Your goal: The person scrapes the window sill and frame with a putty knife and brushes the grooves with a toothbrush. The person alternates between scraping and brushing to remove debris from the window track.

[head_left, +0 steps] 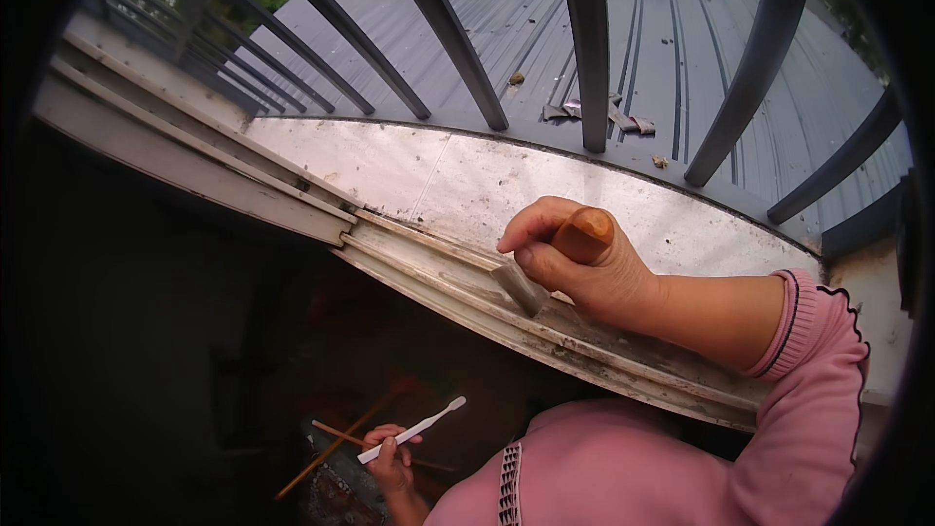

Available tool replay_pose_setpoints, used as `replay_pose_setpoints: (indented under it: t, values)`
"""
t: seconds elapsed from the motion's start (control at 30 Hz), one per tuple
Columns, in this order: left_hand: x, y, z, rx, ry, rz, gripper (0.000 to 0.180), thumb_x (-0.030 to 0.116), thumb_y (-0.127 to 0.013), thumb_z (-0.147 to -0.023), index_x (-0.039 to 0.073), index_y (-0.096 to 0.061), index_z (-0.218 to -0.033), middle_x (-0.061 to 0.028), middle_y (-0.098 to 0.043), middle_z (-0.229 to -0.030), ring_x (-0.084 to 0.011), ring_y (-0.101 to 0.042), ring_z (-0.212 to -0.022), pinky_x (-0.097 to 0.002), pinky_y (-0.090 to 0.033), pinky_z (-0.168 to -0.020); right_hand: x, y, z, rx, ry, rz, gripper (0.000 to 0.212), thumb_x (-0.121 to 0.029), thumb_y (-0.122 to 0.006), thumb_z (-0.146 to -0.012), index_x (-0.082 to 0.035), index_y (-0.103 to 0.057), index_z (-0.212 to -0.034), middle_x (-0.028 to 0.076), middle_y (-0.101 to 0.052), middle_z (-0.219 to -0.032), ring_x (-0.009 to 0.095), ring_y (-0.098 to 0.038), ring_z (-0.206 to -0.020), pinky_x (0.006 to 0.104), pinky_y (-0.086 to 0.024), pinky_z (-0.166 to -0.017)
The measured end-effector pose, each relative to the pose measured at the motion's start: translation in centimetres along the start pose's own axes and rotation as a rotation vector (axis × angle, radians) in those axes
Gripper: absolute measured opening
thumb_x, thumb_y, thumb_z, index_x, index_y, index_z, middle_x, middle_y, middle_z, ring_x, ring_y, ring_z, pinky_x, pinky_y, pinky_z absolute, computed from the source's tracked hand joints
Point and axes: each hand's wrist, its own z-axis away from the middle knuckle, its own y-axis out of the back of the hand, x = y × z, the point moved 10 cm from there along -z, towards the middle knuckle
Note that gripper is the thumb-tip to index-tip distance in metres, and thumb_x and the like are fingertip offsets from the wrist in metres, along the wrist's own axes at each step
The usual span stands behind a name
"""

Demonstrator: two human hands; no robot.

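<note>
My right hand (594, 268) is closed around a flat paintbrush (584, 236) with an orange-brown wooden handle. The brush's flat grey end points down into the dirty white window track (438, 263); its tip is partly hard to make out. Low in the view, my left hand (392, 458) grips a white toothbrush (414, 431) near its handle end, with the head pointing up and right. The toothbrush is apart from the track, below the sill in the dark area.
Beyond the track lies a pale, speckled sill (370, 161). Grey metal bars (448, 34) rise along its outer edge, with a ribbed roof (526, 0) behind them holding scraps of debris (623, 119). Thin wooden sticks (326, 458) cross near my left hand.
</note>
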Motion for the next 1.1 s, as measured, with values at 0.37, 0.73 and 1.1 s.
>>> replay_pose_setpoints:
  t: [0.37, 0.73, 1.1]
  values:
    - [4.7, 0.1, -1.6, -0.061, -0.149, 0.05, 0.013, 0.01, -0.057, -0.08, 0.002, -0.05, -0.087, -0.0168, -0.054, -0.087, -0.0242, -0.061, -0.066, -0.0163, -0.037, -0.038, -2.9, -7.6, -5.5, -0.243, 0.006, -0.04, 0.013, -0.012, -0.057, -0.075, -0.008, -0.065, -0.085, -0.003, -0.049, -0.061, 0.005, -0.043, -0.055, 0.0208, -0.035, -0.053]
    - [16.8, -15.2, -7.4, -0.484, -0.468, 0.029, 0.014, 0.01, -0.06, -0.083, -0.001, -0.056, -0.089, -0.0214, -0.06, -0.09, -0.0198, -0.061, -0.063, -0.0139, -0.033, -0.038, -3.2, -1.3, -0.1, -0.025, -0.081, -0.168, 0.015, -0.004, -0.054, -0.074, 0.001, -0.059, -0.087, -0.004, -0.039, -0.054, 0.003, -0.031, -0.043, 0.0197, -0.023, -0.039]
    - [11.1, -14.9, -8.4, -0.493, -0.243, 0.192, 0.008, 0.005, -0.058, -0.079, 0.0, -0.056, -0.084, -0.0199, -0.06, -0.085, -0.0222, -0.063, -0.063, -0.0138, -0.034, -0.035, 1.0, 4.1, 2.7, 0.322, -0.063, -0.392, 0.015, -0.001, -0.052, -0.074, -0.002, -0.054, -0.089, -0.005, -0.035, -0.053, 0.004, -0.027, -0.041, 0.0211, -0.02, -0.038]
